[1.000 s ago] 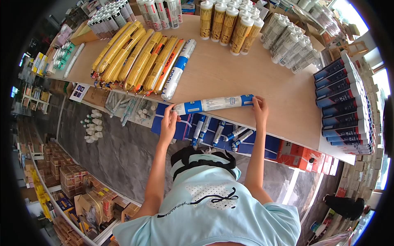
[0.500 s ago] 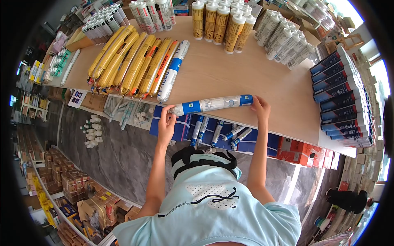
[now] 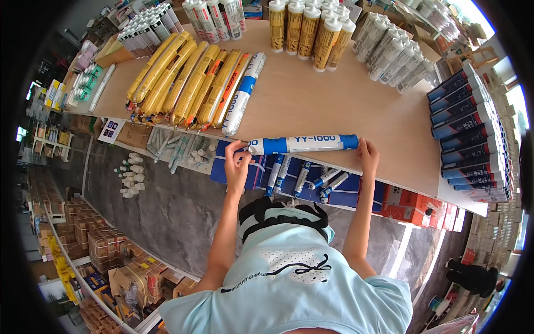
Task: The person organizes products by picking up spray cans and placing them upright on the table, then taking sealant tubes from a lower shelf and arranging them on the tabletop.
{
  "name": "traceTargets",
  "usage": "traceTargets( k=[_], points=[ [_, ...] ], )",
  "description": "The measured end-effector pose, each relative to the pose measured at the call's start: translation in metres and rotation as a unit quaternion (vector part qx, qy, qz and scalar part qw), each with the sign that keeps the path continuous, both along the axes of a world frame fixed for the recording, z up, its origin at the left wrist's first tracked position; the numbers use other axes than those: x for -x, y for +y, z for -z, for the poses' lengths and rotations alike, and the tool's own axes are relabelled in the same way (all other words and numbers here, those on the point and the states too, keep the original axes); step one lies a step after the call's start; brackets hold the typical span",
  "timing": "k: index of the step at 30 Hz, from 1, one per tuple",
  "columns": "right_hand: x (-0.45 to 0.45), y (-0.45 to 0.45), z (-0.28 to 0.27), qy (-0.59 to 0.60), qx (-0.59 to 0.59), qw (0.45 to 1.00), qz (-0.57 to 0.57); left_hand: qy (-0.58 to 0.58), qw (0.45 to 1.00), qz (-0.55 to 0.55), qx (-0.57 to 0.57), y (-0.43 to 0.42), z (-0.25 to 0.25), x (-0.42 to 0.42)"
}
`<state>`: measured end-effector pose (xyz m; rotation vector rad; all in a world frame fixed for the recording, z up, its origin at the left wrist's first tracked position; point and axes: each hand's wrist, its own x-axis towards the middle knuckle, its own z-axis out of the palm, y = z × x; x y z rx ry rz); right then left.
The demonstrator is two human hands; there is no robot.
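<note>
A white and blue sealant tube (image 3: 311,143) lies level between my two hands at the table's front edge, its "YY-1000" print facing up. My left hand (image 3: 237,161) pinches its left end, and the fingers of my right hand (image 3: 367,156) are closed on its blue right end. Behind my left hand, a similar white and blue tube (image 3: 244,94) rests on the wooden table (image 3: 311,106), beside a row of yellow sausage packs (image 3: 183,78).
Gold cartridges (image 3: 327,44) and grey-white cartridges (image 3: 389,58) stand at the back. Dark blue cartridges (image 3: 464,133) line the right end. Below the table edge are blue boxes with several tubes (image 3: 302,178) and a red box (image 3: 409,206). A person in black (image 3: 473,276) is far right.
The tube has turned about its length, so the "YY-1000" print now shows. Both hands still hold its ends, and the view has shifted slightly.
</note>
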<state>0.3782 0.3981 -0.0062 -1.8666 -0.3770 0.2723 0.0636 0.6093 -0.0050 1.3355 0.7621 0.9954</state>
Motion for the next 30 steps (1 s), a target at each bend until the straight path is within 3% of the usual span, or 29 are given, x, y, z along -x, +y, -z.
traceTargets(
  k=[5, 11, 16, 18, 22, 24, 25, 27, 30],
  points=[
    [-0.009, -0.002, 0.011, -0.014, -0.012, 1.0, -0.021, 0.006, 0.994, 0.057, 0.094, 0.012, 0.022, 0.006],
    [-0.01, 0.002, 0.017, -0.027, -0.015, 1.0, -0.003, 0.007, 0.994, 0.032, 0.106, 0.011, 0.012, 0.005],
    [-0.015, 0.023, -0.001, -0.083, 0.035, 0.995, 0.036, -0.012, 0.995, 0.046, 0.087, 0.012, 0.0, 0.001],
    [-0.022, 0.038, -0.007, -0.059, -0.067, 0.994, 0.066, -0.037, 0.994, 0.038, 0.093, 0.006, -0.011, 0.001],
    [-0.042, 0.076, -0.054, -0.079, -0.069, 0.994, 0.045, -0.072, 0.994, 0.01, 0.085, 0.001, -0.021, -0.001],
    [-0.057, 0.1, -0.064, -0.106, -0.036, 0.993, -0.023, -0.076, 0.994, -0.002, 0.08, 0.002, -0.017, -0.002],
    [-0.066, 0.111, -0.06, -0.106, -0.036, 0.994, -0.022, -0.076, 0.994, 0.001, 0.074, 0.005, -0.006, -0.001],
    [-0.083, 0.127, -0.028, -0.12, -0.005, 0.983, -0.137, -0.077, 0.995, 0.002, 0.071, 0.007, 0.011, 0.001],
    [-0.086, 0.139, 0.013, -0.048, 0.045, 0.987, -0.144, -0.011, 0.999, 0.009, 0.036, 0.012, 0.018, 0.004]
  ],
)
